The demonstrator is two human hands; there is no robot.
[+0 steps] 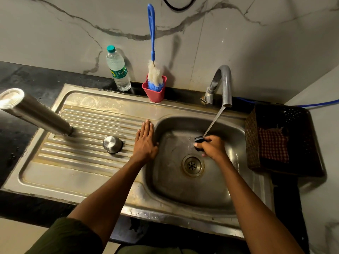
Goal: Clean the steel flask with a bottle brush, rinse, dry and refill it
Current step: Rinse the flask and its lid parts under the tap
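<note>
The steel flask [34, 111] stands upside down on the ribbed drainboard [77, 162] at the left. Its steel cup [112, 144] sits mouth down nearby. My left hand [145, 142] rests flat, fingers straight, on the drainboard beside the basin. My right hand [212, 146] grips a small black flask stopper [199, 140] inside the sink basin [192, 191], under the running water stream [213, 121] from the tap [222, 85]. The blue-handled bottle brush [153, 57] stands bristles down in a red cup [155, 93] at the back.
A clear plastic water bottle [118, 70] with a green cap stands by the wall behind the drainboard. A dark basket [293, 118] holding a checked red cloth [273, 145] sits right of the basin. The drain [192, 165] lies in the basin middle.
</note>
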